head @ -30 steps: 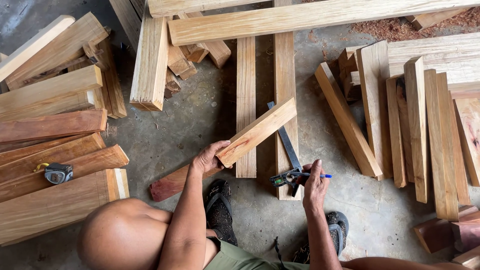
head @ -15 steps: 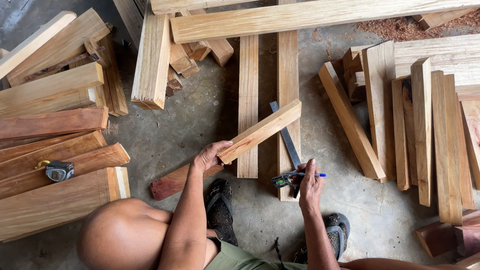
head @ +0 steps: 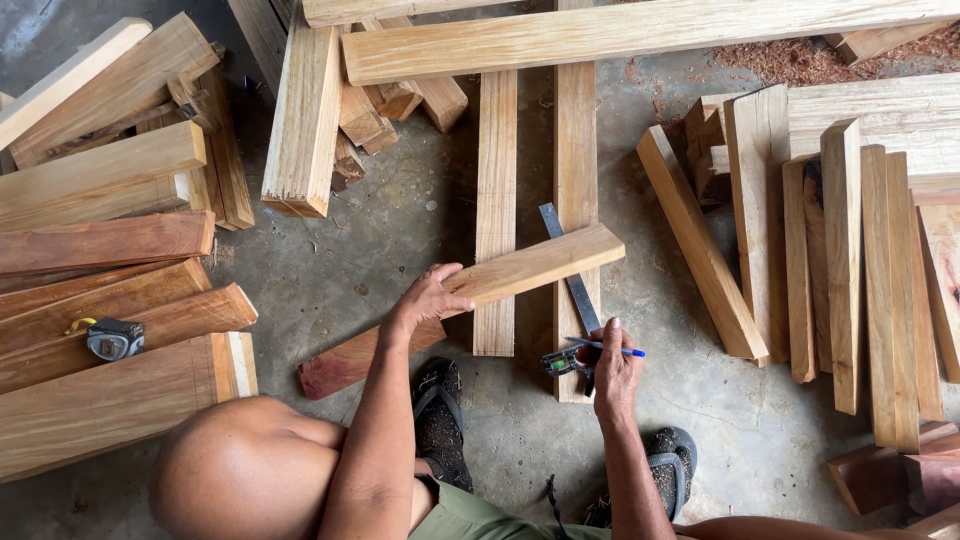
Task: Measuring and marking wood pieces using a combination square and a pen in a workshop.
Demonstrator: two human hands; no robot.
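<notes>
Change: swinging flatter now, the short pale plank [head: 535, 268] has dropped its far end toward the right since a moment ago, and sits closer to level across the two floor boards.
Left hand: the left hand [head: 425, 298] is wrapped over the near end of that short pale plank, fingers on top, thumb side tucked beneath, gripping it firmly.
Right hand: the right hand [head: 615, 365] is closed around a blue pen [head: 612, 349] and also presses on the head of a combination square [head: 570, 330], whose dark steel blade runs up and away under the plank.
Plank position: it crosses over two long boards [head: 575, 200] lying side by side on the concrete floor [head: 360, 260], its far end just past the right-hand one.
Near the feet: black sandals [head: 438, 420] sit just below both hands, and a reddish board [head: 350, 362] pokes out under the left wrist.
Left side: a tape measure [head: 112, 338] rests on a stack of reddish and pale planks [head: 110, 300].
Right side: a row of upright-lying timber pieces [head: 840, 250], one leaning diagonally beside them.
Far end: a long pale beam [head: 620, 35] lies across the top, with reddish sawdust [head: 800, 55] behind it.
</notes>
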